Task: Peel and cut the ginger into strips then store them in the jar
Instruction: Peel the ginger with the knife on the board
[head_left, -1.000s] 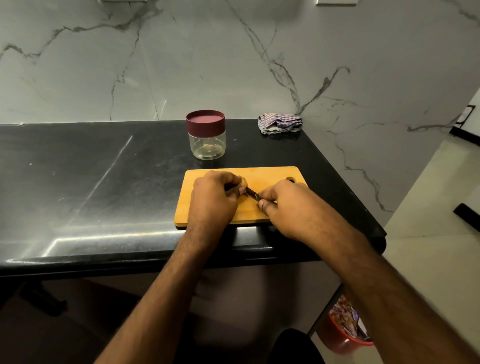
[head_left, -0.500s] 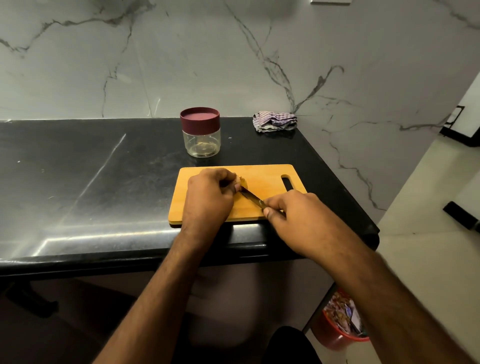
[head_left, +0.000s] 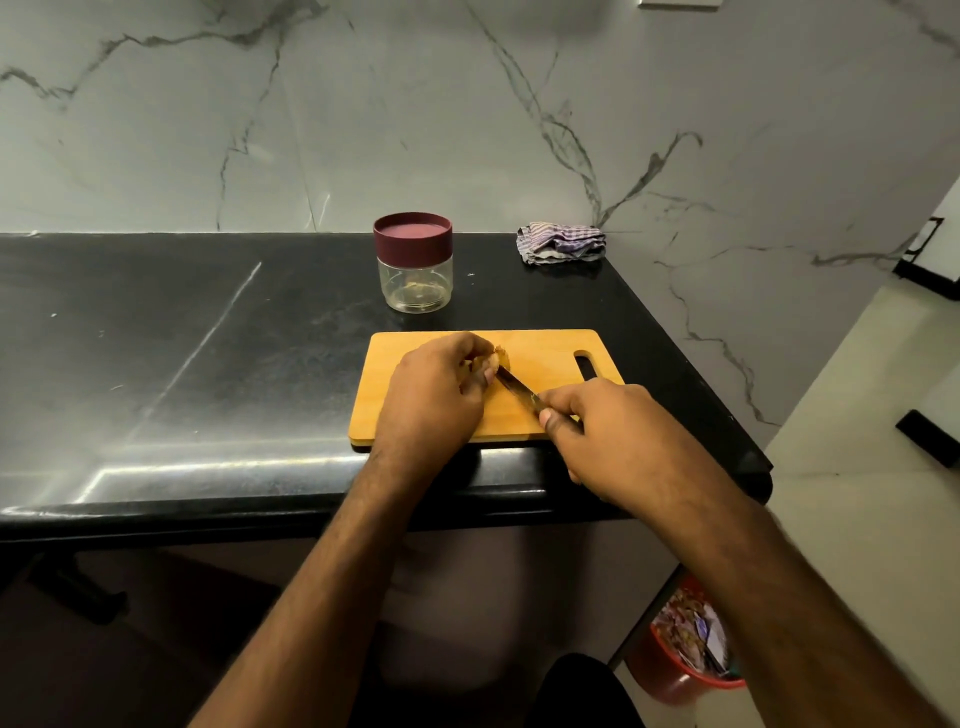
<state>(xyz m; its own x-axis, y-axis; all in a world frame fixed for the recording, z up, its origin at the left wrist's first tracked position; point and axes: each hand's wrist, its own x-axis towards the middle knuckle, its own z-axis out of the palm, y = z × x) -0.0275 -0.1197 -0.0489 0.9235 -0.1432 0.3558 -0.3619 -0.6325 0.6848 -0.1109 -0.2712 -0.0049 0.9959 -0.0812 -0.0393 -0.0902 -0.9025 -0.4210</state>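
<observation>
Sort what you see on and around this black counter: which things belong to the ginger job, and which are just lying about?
In use: small piece of ginger, held by left hand; metal knife in right hand; yellow wooden cutting board; clear jar with maroon lid.

Lying about: crumpled checked cloth; red waste bucket on the floor.

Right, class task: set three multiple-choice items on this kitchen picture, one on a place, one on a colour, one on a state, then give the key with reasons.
1. Where does the jar stand?
A. behind the cutting board
B. on the board
C. on the floor

2. What colour is the jar's lid?
A. green
B. maroon
C. white

3. What does the right hand do?
A. rests flat
B. lifts the cloth
C. grips the knife

Key: 1 A, the jar is on the black counter beyond the board. 2 B, the closed lid is dark red. 3 C, fingers wrap the handle, blade towards the ginger in the left hand.
</observation>
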